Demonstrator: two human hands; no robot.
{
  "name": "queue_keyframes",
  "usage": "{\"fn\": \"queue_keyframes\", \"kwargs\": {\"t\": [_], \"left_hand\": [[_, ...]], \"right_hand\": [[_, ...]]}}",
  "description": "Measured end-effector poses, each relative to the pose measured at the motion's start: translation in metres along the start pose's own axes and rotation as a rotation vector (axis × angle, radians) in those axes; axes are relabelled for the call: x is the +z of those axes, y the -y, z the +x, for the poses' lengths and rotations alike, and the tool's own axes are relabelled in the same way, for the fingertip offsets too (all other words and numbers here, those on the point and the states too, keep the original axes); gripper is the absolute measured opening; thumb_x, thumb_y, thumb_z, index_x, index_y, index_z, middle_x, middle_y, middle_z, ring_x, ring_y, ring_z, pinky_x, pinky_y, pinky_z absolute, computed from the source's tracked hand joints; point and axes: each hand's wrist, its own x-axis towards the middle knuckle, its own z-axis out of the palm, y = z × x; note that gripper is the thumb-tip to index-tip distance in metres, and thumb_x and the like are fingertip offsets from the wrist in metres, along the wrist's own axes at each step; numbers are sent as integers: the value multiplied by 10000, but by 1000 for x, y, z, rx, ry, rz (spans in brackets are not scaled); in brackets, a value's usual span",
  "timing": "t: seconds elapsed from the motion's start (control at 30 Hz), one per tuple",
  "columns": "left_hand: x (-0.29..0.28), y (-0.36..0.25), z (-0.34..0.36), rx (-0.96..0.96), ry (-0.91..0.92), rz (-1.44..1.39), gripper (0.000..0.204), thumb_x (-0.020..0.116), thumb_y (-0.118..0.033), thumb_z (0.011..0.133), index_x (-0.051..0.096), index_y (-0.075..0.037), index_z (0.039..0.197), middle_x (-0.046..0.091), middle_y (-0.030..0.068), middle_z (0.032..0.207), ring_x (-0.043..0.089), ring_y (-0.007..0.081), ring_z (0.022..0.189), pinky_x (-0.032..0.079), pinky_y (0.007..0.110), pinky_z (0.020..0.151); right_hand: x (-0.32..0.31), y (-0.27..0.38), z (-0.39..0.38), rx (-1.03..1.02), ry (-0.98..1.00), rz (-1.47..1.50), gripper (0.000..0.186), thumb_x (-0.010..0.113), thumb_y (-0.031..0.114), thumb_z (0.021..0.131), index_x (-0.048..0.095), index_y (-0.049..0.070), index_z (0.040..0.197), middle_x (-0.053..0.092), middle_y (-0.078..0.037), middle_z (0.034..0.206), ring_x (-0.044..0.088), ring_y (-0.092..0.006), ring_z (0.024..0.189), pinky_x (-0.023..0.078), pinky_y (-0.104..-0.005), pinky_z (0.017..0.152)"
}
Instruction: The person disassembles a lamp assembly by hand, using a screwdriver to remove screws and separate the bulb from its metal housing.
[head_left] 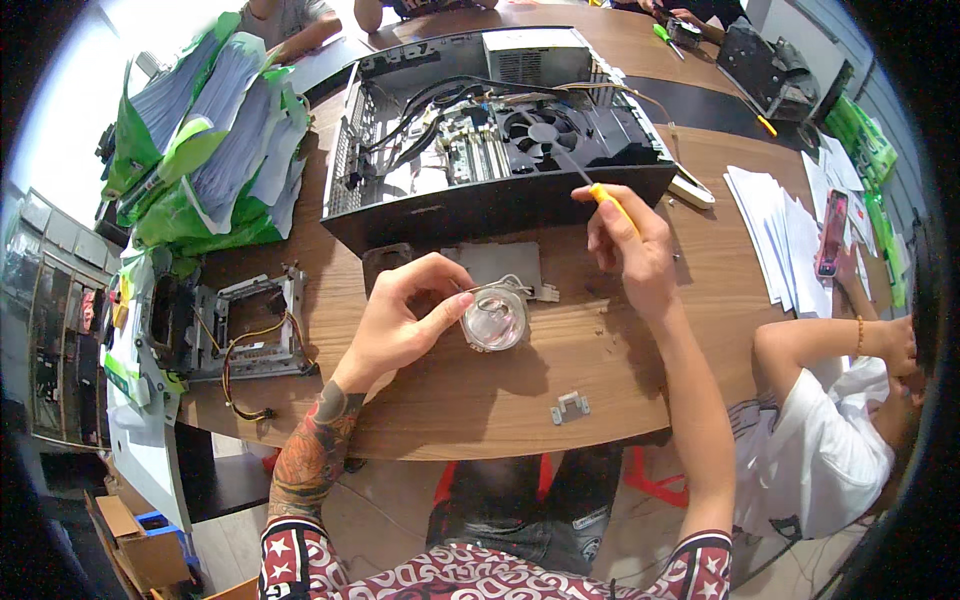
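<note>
My right hand (pixel 632 245) is closed around a screwdriver (pixel 612 200) with a yellow handle. Its metal shaft points up and left toward the black fan (pixel 541 133) inside an opened computer case (pixel 440 212). Lower down, my left hand (pixel 405 315) pinches at the rim of a round, clear-and-silver piece (pixel 494 322); a thin cable runs over its top, and I cannot make out its exact kind. Behind that piece lies a flat grey metal plate (pixel 492 264). The case lies on its side, with cables and circuit boards exposed.
At left stand a grey metal bracket frame (pixel 250 320) with wires and a green-wrapped paper stack (pixel 220 140). A small metal clip (pixel 570 407) lies near the front edge. Papers (pixel 775 230) are at right, beside another person's arm (pixel 820 345) and a phone (pixel 832 235).
</note>
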Motion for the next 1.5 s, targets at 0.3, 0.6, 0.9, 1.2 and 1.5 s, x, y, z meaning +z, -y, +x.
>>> {"fn": "queue_keyframes", "kwargs": {"t": [0.3, 0.6, 0.9, 1.2, 1.5], "left_hand": [[12, 0, -1, -43, -160, 80, 98, 664, -67, 948, 599, -5, 985, 668, 10, 805, 576, 19, 734, 448, 187, 621], [15, -2, 0, -33, -158, 16, 111, 673, -90, 952, 609, -8, 992, 693, 29, 836, 617, 43, 754, 481, 208, 654], [12, -5, 1, -139, -72, -51, 145, 690, -120, 950, 649, 10, 999, 700, 47, 817, 650, 72, 758, 514, 225, 683], [10, -5, 0, -134, -58, -97, 156, 707, -119, 935, 655, 8, 1008, 712, 59, 842, 657, 79, 768, 517, 227, 691], [10, -5, -1, -143, -49, -126, 173, 735, -84, 893, 643, -3, 1016, 716, 37, 826, 646, 56, 752, 495, 206, 668]], "right_hand": [[-9, -14, 5, 201, 368, 283, 117, 583, 142, 902, 538, 54, 965, 545, -1, 768, 493, -97, 636, 382, -244, 575], [11, 10, -5, 184, 553, -224, 298, 760, 321, 870, 754, 27, 824, 693, -59, 726, 607, -123, 710, 470, -295, 667], [7, -5, -5, 193, 586, -71, 249, 708, 251, 917, 729, 10, 859, 622, -7, 682, 529, -94, 683, 432, -301, 632], [7, 2, -4, 177, 599, -106, 242, 774, 255, 860, 724, 19, 833, 622, -5, 683, 526, -84, 699, 421, -282, 644], [8, 10, -5, 196, 565, -116, 234, 824, 236, 799, 702, 37, 800, 616, -9, 706, 528, -89, 722, 418, -281, 656]]}}
